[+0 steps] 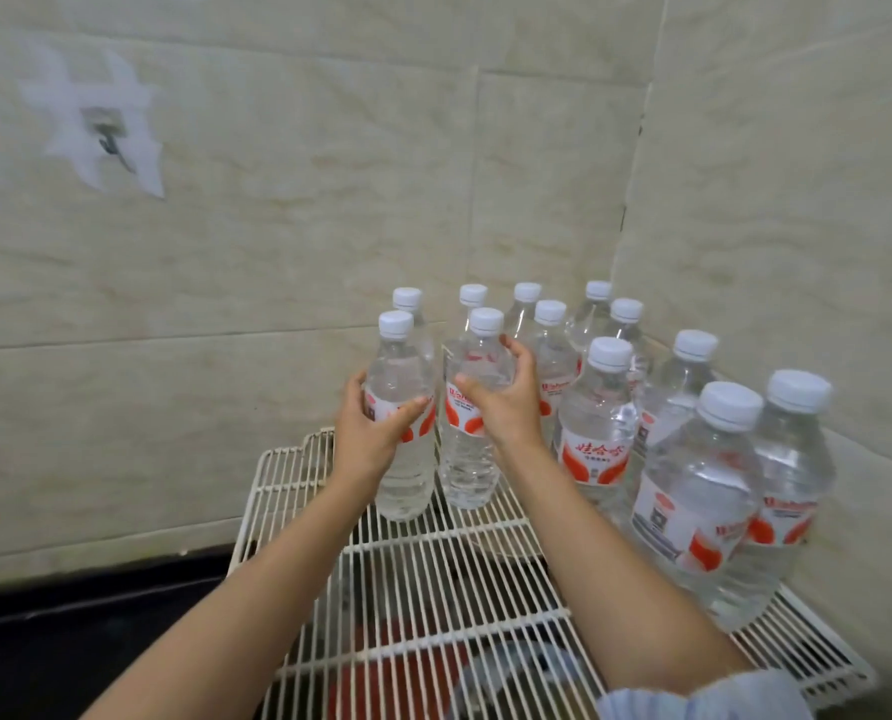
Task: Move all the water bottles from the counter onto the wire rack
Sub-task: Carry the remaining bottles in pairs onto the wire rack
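Twelve water bottles (597, 407) with white caps and red-and-white labels are in the head view. They stand upright on the white wire rack (433, 589) and crowd its far and right parts, up against the corner of the tiled wall (277, 252).

The left hand (368, 428) grips the leftmost bottle (399, 366) at its label, with the thumb across the near face and the fingers wrapped behind. The bottle's base is at the rack's wires, but I cannot tell whether it rests on them or hangs just above.

The right hand (501, 402) curls round the neighbouring bottle (469, 459) just to the right, thumb on the label and fingers over the shoulder below the cap. These two bottles are upright and almost touching, in front of a far row of four.

Two larger-looking bottles stand nearest on the right. A pale blue sleeve (693, 698) shows at the bottom edge on the right arm.

The near half of the rack is bare wire, with blurred red and grey shapes beneath it. A dark worktop (69, 626) runs along the wall at the lower left. High on the left wall is a small hook (108, 140) among pale tape patches.
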Tool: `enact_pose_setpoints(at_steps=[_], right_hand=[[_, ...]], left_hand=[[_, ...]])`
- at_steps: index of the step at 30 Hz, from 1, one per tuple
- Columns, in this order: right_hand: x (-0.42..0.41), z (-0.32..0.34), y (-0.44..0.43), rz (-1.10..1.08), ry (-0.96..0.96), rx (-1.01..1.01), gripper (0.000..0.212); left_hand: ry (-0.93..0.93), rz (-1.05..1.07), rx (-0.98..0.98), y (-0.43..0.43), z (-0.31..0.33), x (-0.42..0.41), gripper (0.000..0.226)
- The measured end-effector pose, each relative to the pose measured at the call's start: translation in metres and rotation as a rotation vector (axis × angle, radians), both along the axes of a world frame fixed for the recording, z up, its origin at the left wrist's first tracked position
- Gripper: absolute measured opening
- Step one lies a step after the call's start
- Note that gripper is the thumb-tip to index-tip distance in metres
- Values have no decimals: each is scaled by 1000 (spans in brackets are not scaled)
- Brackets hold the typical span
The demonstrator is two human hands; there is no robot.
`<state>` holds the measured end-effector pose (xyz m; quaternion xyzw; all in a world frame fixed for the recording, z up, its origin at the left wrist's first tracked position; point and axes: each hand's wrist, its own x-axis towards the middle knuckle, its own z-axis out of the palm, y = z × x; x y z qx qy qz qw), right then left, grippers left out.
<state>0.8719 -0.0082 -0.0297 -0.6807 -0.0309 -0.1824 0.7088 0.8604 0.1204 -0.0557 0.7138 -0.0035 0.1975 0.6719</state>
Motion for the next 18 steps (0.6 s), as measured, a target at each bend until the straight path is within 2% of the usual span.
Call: enact_pose_setpoints(at_steps=[6, 10, 12, 14, 18], right_hand=[[-2, -4, 3, 21, -31, -84, 67], [-6, -5, 5, -3, -43, -129, 69], [-7, -6, 7, -35, -40, -197, 71], [-11, -11, 10, -107, -52, -328, 74], [-39, -29, 20, -224, -135, -549, 74]], left_hand=[[11, -75, 21, 0, -4, 11, 77], [-29, -128, 29, 3, -2, 8, 56], [-39, -134, 48, 3, 0, 6, 56], [-28, -146, 58, 4, 1, 2, 63], [96, -100, 184, 16, -4, -10, 95]])
